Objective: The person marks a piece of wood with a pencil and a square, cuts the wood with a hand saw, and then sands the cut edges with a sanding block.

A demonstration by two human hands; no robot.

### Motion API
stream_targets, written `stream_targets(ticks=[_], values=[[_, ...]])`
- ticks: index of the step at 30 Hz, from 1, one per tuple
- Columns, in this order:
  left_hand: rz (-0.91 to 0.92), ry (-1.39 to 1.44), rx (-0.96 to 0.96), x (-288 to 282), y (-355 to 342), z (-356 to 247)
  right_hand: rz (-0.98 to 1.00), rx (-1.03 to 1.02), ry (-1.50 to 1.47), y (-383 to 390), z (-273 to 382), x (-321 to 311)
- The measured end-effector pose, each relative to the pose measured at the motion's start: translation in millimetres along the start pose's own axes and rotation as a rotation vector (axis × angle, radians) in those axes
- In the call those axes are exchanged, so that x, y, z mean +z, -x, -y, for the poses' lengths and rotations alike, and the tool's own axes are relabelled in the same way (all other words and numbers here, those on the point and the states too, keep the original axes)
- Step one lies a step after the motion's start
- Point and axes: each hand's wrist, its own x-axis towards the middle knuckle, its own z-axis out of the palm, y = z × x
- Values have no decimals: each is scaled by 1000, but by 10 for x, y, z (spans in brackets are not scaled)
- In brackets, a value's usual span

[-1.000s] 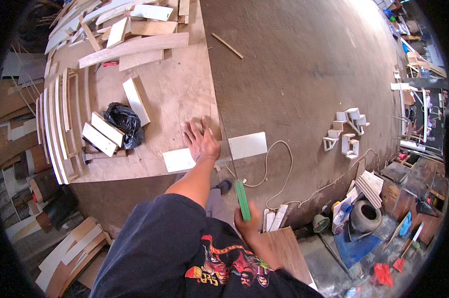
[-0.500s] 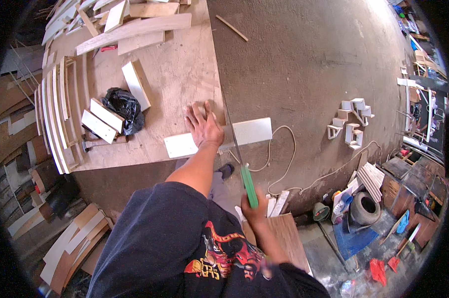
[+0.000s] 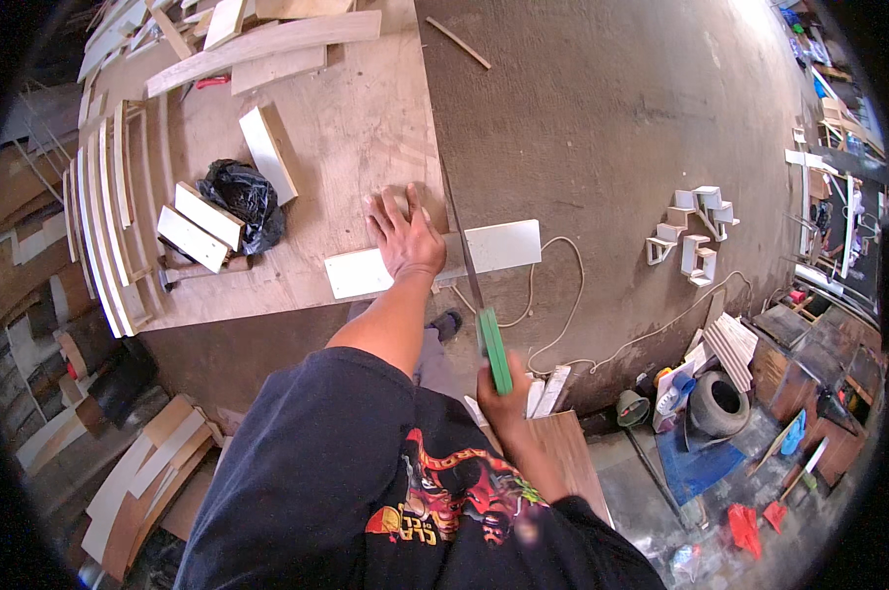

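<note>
A white board (image 3: 503,248) lies across the right edge of the wooden worktable (image 3: 351,147), its right part sticking out past the edge. My left hand (image 3: 408,244) presses flat on the board's table end, with the fingers spread over onto the tabletop. In my right hand (image 3: 506,395) is the green handle of a handsaw (image 3: 494,346). The saw's thin blade (image 3: 466,246) crosses the board just beyond the table edge, pointing away from me. How deep the teeth sit in the wood cannot be made out.
On the table are short white boards (image 3: 269,152), a black plastic bag (image 3: 243,206), a hammer (image 3: 199,273), long strips (image 3: 105,231) and piled wood (image 3: 267,54). A pale cord (image 3: 582,295) loops over the floor. Small white box frames (image 3: 698,236) stand farther right.
The view has shifted slightly. The saw handle has turned a little, showing more of its width, while the blade still crosses the board. My left hand keeps its place on the board.
</note>
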Motion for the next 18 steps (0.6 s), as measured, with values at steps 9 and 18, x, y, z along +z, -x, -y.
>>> stream_targets(ticks=[9, 18], values=[[-41, 6, 7, 20, -5, 16, -35, 56, -91, 7, -41, 34], [-9, -17, 13, 13, 17, 15, -89, 16, -145, -258, 46, 113]])
